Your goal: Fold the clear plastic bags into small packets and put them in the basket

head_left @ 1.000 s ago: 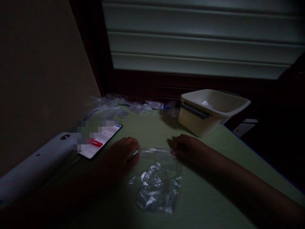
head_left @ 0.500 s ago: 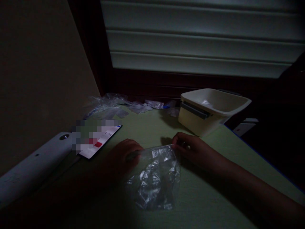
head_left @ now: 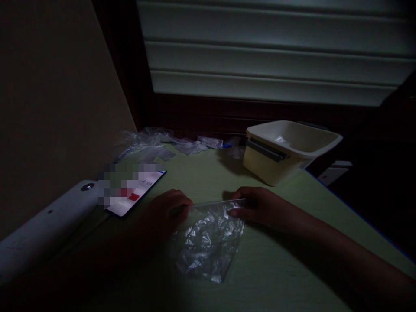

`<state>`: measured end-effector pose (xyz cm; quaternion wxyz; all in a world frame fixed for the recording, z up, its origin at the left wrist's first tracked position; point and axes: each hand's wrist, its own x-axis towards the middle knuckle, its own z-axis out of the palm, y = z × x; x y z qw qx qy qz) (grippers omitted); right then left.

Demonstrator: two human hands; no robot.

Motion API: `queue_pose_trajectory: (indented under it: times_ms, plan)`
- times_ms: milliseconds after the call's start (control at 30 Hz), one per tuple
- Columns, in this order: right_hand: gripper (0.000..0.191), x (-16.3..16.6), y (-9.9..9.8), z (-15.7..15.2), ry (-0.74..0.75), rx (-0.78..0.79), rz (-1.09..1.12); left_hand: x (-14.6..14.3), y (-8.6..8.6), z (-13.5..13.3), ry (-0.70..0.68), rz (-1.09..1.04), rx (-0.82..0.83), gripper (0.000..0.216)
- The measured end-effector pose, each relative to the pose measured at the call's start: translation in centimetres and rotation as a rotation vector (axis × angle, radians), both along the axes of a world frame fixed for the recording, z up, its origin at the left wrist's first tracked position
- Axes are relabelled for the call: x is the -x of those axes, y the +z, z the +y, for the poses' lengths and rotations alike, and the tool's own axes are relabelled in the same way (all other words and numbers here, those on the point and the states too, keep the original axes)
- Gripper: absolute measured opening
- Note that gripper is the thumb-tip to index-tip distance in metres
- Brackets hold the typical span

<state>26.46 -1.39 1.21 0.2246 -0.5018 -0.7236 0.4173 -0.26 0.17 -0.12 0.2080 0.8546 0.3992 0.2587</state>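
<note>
Two-Point Hold, Upper Edge Drawn Straight

Reference for all positions: the cream, tapered plastic container with dark grey handles (head_left: 264,167), as seen from the camera.

Change of state: the bare right hand (head_left: 251,203) has moved from the extreme corner of the transparent, crinkled plastic bag (head_left: 208,245) to a deeper hold. The lower end of the bag has swung left, farther from the container. Consequently, the right-side grip covers more film, while the upper edge remains supported at both ends.

Right hand: clamped on the bag's upper right corner, thumb on the near face, fingers at the edge behind. It is nearer to the camera than the container.

Bare left hand (head_left: 172,208): farther left of the container, apparently pinching the upper left corner. Deep shadow hides the exact fingertip contact.

Bag: located in front of the container and to its left, over the pale green, wood-grained desk (head_left: 201,175). It is colourless and roughly rectangular, with a straight upper edge, a slanting right side and a wrinkled body showing bright reflections. No contents can be made out in the low light. Contact between its lower end and the desk cannot be confirmed.

Surroundings: a black-edged smartphone with a lit screen (head_left: 143,195) lies well left of the container. Crumpled clear plastic wrappers (head_left: 156,138) lie along the rear of the desk, also left of the container.
</note>
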Motion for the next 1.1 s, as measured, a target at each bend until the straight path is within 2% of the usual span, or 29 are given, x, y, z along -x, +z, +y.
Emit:
queue_pose_trajectory:
  times_ms: [133,333,467,867,967,1100]
  plan:
    - [0.012,0.2,0.2,-0.1,0.007,-0.052,-0.056,0.0,0.0,0.0,0.011,-0.002,-0.001,0.021]
    - [0.011,0.2,0.3,-0.1,-0.020,-0.102,-0.096,-0.1,0.1,0.0,-0.011,0.033,-0.062,0.015]
    - [0.013,0.1,0.1,-0.3,0.003,-0.086,-0.131,-0.1,0.3,0.1,-0.008,0.056,-0.084,0.018]
    - [0.006,0.4,-0.6,0.0,0.011,-0.180,-0.159,0.3,-0.8,0.1,-0.040,-0.004,-0.032,0.012]
    - [0.010,0.2,-1.0,-0.4,0.003,-0.263,-0.137,0.3,-0.7,0.0,-0.060,0.004,-0.028,0.014]
    - [0.017,-0.1,-1.5,-1.1,0.008,-0.467,-0.101,0.1,-0.2,-0.3,-0.018,0.036,-0.044,0.017]
